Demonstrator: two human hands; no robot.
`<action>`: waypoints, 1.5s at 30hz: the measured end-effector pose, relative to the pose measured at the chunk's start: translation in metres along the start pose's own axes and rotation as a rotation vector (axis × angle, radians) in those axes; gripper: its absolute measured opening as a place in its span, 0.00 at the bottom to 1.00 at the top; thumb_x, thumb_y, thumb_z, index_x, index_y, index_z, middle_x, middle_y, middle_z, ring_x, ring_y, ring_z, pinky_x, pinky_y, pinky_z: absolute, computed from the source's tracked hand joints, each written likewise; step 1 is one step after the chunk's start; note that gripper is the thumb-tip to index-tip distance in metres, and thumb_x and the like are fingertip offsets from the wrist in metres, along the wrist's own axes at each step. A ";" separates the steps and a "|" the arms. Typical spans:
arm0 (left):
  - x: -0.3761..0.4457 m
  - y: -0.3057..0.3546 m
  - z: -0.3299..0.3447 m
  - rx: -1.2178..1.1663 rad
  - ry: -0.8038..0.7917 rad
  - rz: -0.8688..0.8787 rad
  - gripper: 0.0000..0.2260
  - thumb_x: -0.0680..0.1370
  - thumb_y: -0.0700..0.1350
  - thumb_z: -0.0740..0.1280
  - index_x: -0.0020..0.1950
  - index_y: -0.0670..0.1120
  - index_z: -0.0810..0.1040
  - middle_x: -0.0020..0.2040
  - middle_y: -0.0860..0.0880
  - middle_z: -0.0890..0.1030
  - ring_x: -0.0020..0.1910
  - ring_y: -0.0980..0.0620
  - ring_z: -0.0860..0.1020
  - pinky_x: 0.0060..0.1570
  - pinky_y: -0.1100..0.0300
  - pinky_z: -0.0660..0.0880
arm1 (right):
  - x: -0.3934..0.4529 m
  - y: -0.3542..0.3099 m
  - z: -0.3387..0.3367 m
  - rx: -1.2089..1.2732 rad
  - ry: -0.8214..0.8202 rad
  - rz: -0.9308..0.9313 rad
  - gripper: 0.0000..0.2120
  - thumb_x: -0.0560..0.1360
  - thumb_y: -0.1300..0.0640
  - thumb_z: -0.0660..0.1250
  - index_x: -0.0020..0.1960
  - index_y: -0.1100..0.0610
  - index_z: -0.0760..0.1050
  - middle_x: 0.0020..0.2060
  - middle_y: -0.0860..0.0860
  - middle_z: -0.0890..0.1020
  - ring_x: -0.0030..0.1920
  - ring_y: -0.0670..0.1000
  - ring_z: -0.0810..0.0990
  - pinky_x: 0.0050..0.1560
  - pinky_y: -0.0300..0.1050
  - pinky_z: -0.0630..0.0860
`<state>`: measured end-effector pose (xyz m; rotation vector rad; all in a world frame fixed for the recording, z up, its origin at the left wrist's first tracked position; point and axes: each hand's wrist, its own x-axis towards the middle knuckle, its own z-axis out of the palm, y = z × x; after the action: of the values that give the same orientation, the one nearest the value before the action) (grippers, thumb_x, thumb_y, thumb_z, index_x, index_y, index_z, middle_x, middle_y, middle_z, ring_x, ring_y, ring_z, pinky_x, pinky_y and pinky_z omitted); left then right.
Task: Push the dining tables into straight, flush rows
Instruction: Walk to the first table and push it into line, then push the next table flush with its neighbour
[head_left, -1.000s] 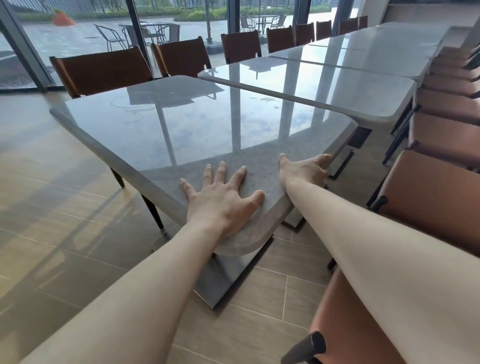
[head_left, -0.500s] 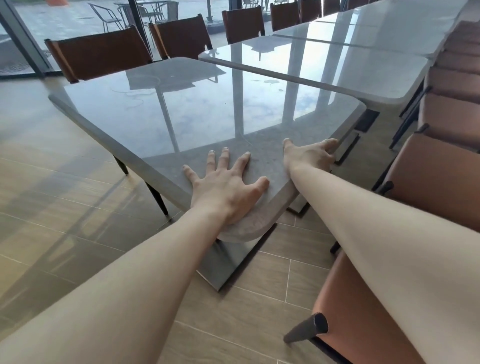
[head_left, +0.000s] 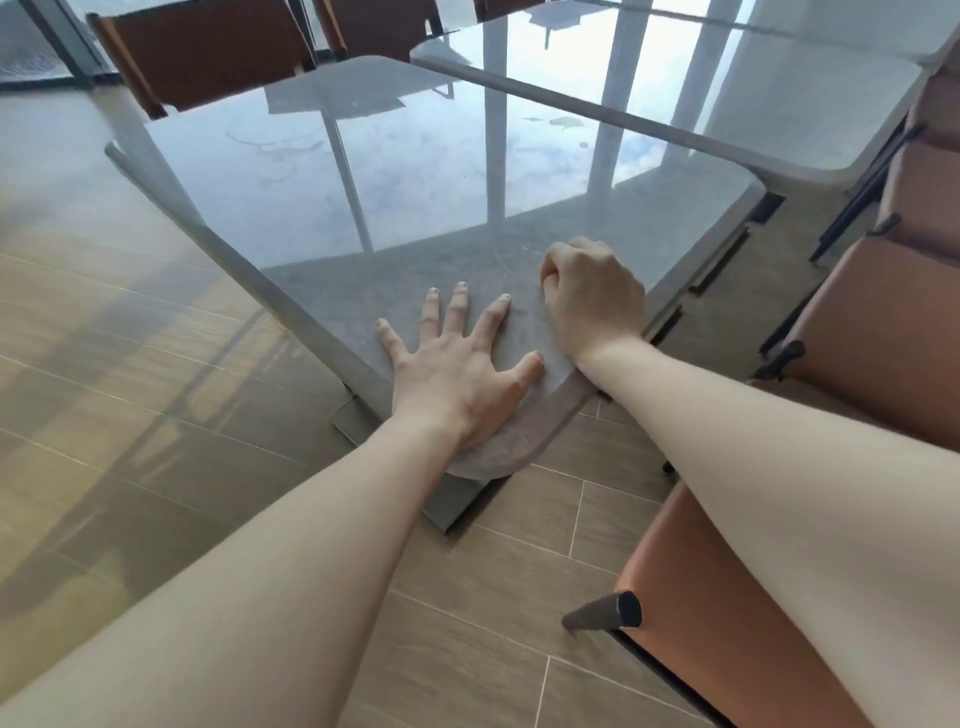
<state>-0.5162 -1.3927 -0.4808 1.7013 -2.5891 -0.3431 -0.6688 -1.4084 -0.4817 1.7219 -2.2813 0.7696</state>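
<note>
We are working from the near rounded corner of the glossy grey stone-topped dining table (head_left: 415, 171), which sits skewed against the row. Our left hand (head_left: 457, 379) lies flat on that corner with its fingers (head_left: 460, 306) spread and straight, palm down. Just beside it, toward the right edge, our right hand (head_left: 592, 301) rests on the top with its fingers curled into a loose fist; they appear to hold nothing.

To do this step well, we judge the push should go low and steady through the left palm, swinging this corner until the far edge runs parallel with the next pale grey dining table (head_left: 779, 98). The right hand would serve better flat or hooked over the right edge to steer. The dark square pedestal base (head_left: 447, 499) will likely drag on the floor, so short shoves are safer than one hard one, and a hard shove could knock the top against its neighbour.

At the far right corner the two tops meet at an angle, so we judge the row not yet flush.

The floor is tan wood-look tile (head_left: 156, 389). A rust-brown upholstered chair (head_left: 727, 597) stands close on our right, and a dark brown chair (head_left: 208, 52) stands beyond the far edge, with window frames reflected in the top.
</note>
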 end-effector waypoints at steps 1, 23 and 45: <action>0.001 0.000 -0.001 -0.005 -0.003 -0.001 0.33 0.77 0.71 0.48 0.81 0.65 0.46 0.83 0.52 0.44 0.82 0.48 0.39 0.73 0.29 0.37 | 0.002 -0.001 -0.002 -0.044 -0.006 -0.004 0.10 0.81 0.62 0.59 0.48 0.57 0.79 0.47 0.52 0.80 0.45 0.56 0.76 0.39 0.45 0.63; -0.129 -0.047 -0.222 -0.811 0.086 0.011 0.20 0.77 0.52 0.72 0.69 0.56 0.76 0.67 0.59 0.77 0.64 0.58 0.77 0.65 0.53 0.76 | -0.019 -0.127 -0.176 0.669 -0.552 0.239 0.31 0.77 0.44 0.70 0.76 0.53 0.67 0.73 0.50 0.72 0.71 0.53 0.73 0.67 0.50 0.71; -0.163 -0.230 -0.478 -0.827 0.469 0.207 0.14 0.76 0.50 0.73 0.61 0.56 0.78 0.63 0.57 0.80 0.59 0.59 0.80 0.59 0.58 0.79 | 0.065 -0.408 -0.337 1.020 -0.284 0.040 0.19 0.78 0.52 0.71 0.68 0.50 0.77 0.64 0.44 0.80 0.51 0.34 0.80 0.59 0.37 0.78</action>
<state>-0.1758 -1.4127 -0.0435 1.0492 -1.8548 -0.7577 -0.3611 -1.3739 -0.0477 2.2451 -2.2256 2.0678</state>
